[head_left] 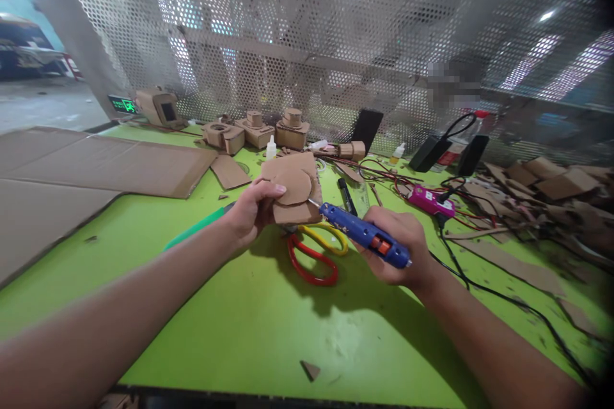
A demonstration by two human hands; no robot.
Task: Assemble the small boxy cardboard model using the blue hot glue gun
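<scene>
The person's left hand [252, 212] pinches one layered cardboard piece [293, 186] between thumb and fingers, above the green table [240, 332]. The right hand [405, 233] is wrapped around one blue tool [350, 225], whose long axis slants from lower right to upper left, metal tip pointing at the cardboard's right edge. One pair of scissors [319, 281] lies below; beyond stand three boxy cardboard models [254, 134] and two small bottles [271, 150].
</scene>
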